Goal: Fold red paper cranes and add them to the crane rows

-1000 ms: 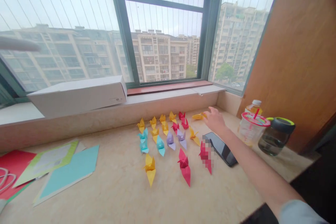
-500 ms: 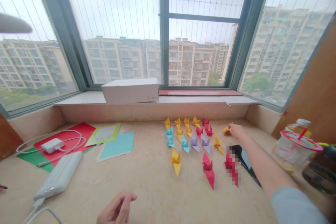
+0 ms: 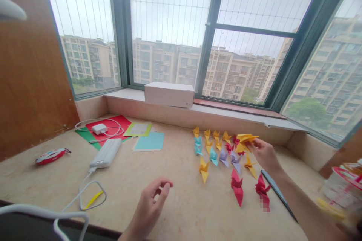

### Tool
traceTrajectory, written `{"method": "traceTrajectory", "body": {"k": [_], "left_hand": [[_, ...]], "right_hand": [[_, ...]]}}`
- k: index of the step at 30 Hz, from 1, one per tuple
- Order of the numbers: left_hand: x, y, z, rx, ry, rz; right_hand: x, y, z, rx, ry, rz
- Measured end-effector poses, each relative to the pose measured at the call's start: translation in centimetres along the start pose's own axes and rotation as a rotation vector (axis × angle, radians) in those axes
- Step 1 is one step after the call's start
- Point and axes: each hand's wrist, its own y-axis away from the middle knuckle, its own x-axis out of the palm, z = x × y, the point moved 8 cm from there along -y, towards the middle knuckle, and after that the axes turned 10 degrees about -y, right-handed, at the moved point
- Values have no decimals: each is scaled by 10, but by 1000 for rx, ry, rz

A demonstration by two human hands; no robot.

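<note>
My right hand pinches a yellow paper crane, raised above the back right of the group. Below and behind it are red cranes, partly hidden by it. Standing in rough rows are several small folded cranes: yellow, turquoise, lilac and red. Closer to me are a yellow crane, a red crane and another red crane, part of it pixelated. My left hand hovers over the counter left of the cranes, thumb and forefinger curled together, with nothing visible in them.
On the left lie red paper, turquoise paper, a white power bank with cables and a red-and-white object. A white box rests on the sill. A dark flat object and a plastic cup are at right.
My right hand has lifted the yellow crane off the counter and brought it left over the group. My left hand has come further into view. The camera has turned left.
</note>
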Motion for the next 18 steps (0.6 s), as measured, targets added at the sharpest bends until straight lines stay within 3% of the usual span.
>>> {"method": "traceTrajectory", "body": {"k": [1, 3, 6, 8, 11, 13, 18], "left_hand": [[3, -3, -9, 33, 4, 26], [6, -11, -30, 121, 22, 34], [11, -32, -49, 211, 79, 82], [14, -52, -46, 177, 144, 144], [17, -84, -32, 111, 219, 261], [18, -106, -15, 33, 260, 290], [16, -152, 28, -36, 219, 175]], "right_hand": [[35, 17, 24, 28, -119, 160], [94, 54, 77, 51, -241, 339], [169, 95, 141, 81, -442, 525], [201, 104, 161, 146, -606, 570], [228, 102, 162, 187, -679, 619], [233, 97, 150, 205, -623, 610], [216, 91, 111, 318, -631, 323]]}}
